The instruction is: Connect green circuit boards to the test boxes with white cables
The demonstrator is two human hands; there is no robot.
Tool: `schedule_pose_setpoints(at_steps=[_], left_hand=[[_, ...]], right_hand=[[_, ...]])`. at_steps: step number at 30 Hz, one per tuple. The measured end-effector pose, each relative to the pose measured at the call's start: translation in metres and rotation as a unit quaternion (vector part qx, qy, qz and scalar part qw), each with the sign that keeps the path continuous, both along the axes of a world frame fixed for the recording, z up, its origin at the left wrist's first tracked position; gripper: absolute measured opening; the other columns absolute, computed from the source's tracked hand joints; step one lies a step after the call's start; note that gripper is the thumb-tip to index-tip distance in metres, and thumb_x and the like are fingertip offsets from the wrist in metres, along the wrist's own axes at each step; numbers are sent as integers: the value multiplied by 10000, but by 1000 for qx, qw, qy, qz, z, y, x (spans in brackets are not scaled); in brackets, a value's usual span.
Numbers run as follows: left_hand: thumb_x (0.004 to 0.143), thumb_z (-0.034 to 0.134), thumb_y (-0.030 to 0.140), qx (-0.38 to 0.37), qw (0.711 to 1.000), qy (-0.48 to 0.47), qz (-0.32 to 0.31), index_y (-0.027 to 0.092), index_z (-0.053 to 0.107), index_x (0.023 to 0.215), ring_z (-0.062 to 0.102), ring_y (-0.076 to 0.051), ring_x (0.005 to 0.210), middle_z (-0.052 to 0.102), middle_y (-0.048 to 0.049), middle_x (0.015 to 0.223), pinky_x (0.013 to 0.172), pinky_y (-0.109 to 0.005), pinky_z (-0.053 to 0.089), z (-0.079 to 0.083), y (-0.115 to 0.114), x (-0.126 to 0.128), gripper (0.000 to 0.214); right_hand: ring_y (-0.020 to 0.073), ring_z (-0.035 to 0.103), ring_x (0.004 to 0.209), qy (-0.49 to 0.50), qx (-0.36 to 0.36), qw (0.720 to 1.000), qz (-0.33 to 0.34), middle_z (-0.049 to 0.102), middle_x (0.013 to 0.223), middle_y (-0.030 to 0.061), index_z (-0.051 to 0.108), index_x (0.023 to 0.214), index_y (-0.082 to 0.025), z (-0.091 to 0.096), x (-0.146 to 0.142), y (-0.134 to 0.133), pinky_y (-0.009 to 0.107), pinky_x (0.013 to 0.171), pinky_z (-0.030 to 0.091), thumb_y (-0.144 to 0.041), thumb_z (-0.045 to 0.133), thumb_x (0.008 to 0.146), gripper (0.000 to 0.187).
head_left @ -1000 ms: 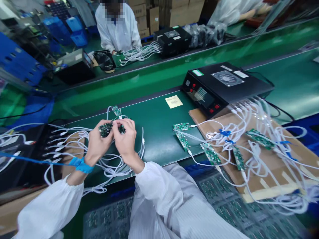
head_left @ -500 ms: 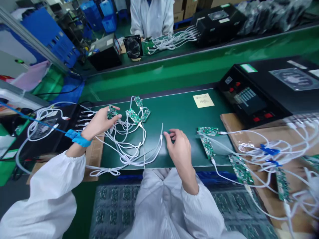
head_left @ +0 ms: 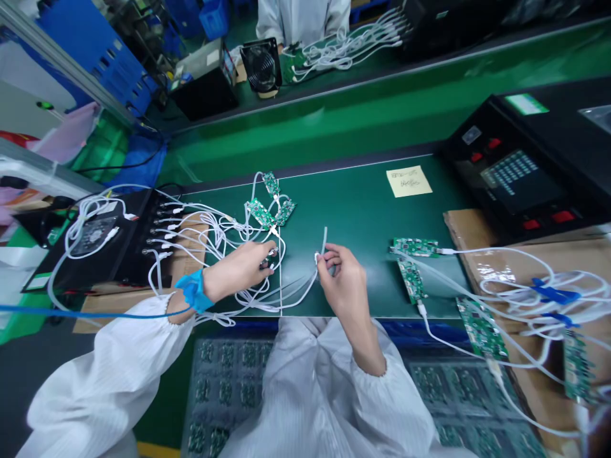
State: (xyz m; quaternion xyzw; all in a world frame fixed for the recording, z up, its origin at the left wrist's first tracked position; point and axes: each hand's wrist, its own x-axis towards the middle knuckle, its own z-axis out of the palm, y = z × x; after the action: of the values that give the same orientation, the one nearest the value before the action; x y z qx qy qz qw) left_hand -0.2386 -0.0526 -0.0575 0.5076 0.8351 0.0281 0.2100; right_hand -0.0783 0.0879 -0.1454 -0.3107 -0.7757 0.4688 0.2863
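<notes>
My left hand [head_left: 241, 270], a blue strap round its wrist, is closed on a small circuit board [head_left: 272, 254] that its fingers largely cover. To its right, my right hand [head_left: 344, 280] pinches the white plug end of a cable [head_left: 308, 282] between thumb and forefinger. A thin pale strip [head_left: 325, 238] stands up just beyond those fingers. Behind the left hand, several green circuit boards [head_left: 260, 214] lie plugged into white cables, close together on the green mat [head_left: 348, 197]. More white cables lie tangled under and around the left hand.
At left, a black box [head_left: 128, 254] has several cables plugged in. A black tester with a display [head_left: 513, 172] stands at right, beside cardboard [head_left: 470, 238] bearing bundled cables. Boards [head_left: 415, 247] lie near it. Trays of boards [head_left: 229, 381] sit below the bench edge. A person [head_left: 303, 22] is opposite.
My left hand has moved right and nearer to me with the circuit board, towards my right hand. My right hand has closed on the cable's plug end. The view has shifted slightly.
</notes>
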Motion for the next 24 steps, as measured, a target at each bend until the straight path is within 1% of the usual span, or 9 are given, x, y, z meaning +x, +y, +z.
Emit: schedule_pose_setpoints(at_steps=[3, 5, 10, 12, 14, 16, 18, 21, 24], left_hand=[[868, 683, 208, 8, 1000, 5, 3, 232, 601, 993, 631, -202, 572, 642, 12, 675, 557, -307, 379, 3, -1, 0, 152], [858, 729, 241, 3, 1000, 22, 7, 233, 588, 1004, 656, -223, 620, 656, 0, 694, 551, -309, 364, 4, -3, 4, 204], [774, 833, 263, -56, 998, 38, 6, 239, 588, 1016, 678, -256, 657, 650, -7, 683, 550, -305, 367, 3, -12, 21, 345], [786, 821, 272, -89, 995, 51, 13, 226, 594, 1057, 682, -271, 672, 655, -26, 710, 561, -310, 381, 3, -13, 27, 356], [844, 747, 253, -121, 991, 60, 19, 210, 591, 1111, 686, -276, 699, 658, -42, 736, 582, -314, 396, 6, -12, 30, 312], [896, 644, 222, -139, 989, 48, 22, 205, 587, 1156, 686, -265, 725, 652, -38, 739, 611, -314, 411, 12, -11, 31, 267], [917, 581, 229, -140, 990, 23, 28, 214, 580, 1220, 679, -251, 749, 643, -23, 734, 652, -315, 432, 19, -12, 28, 303], [916, 559, 281, -124, 991, -4, 45, 226, 565, 1305, 663, -236, 757, 638, -8, 736, 709, -324, 457, 26, -19, 20, 393], [903, 564, 310, -117, 992, -17, 53, 215, 587, 1306, 660, -231, 770, 661, -25, 787, 737, -335, 472, 23, -26, 12, 415]], right_hand=[[156, 607, 669, 10, -24, 1000, -1, 677, 859, 42, 652, 1138, -143, -1, 3, 2, 320, 700, 536, -300, 614, 925, 267], [152, 595, 651, 5, -26, 1000, 0, 667, 841, 30, 635, 1186, -143, 0, 5, 3, 320, 697, 537, -327, 622, 936, 311], [181, 621, 730, -37, 35, 998, 28, 655, 972, 69, 589, 1326, -170, 4, 12, -6, 334, 688, 532, -408, 642, 949, 449], [204, 640, 766, -64, 58, 996, 39, 657, 1030, 94, 583, 1344, -173, 5, 14, -12, 346, 677, 527, -413, 634, 953, 461], [216, 654, 781, -80, 61, 994, 48, 669, 1039, 100, 577, 1345, -170, 5, 17, -16, 355, 685, 527, -358, 600, 966, 424], [208, 660, 774, -76, 41, 995, 54, 680, 1009, 87, 573, 1334, -169, 4, 18, -16, 351, 700, 530, -286, 565, 965, 387], [187, 658, 748, -53, 6, 997, 55, 687, 971, 65, 580, 1303, -170, 3, 19, -13, 336, 709, 535, -249, 569, 945, 367], [158, 644, 698, -9, -51, 998, 42, 688, 936, 45, 584, 1263, -176, 1, 20, -6, 310, 682, 540, -257, 614, 909, 364], [150, 646, 704, 23, -97, 995, 32, 681, 939, 41, 568, 1268, -190, 0, 20, -3, 297, 661, 546, -279, 631, 904, 381]])
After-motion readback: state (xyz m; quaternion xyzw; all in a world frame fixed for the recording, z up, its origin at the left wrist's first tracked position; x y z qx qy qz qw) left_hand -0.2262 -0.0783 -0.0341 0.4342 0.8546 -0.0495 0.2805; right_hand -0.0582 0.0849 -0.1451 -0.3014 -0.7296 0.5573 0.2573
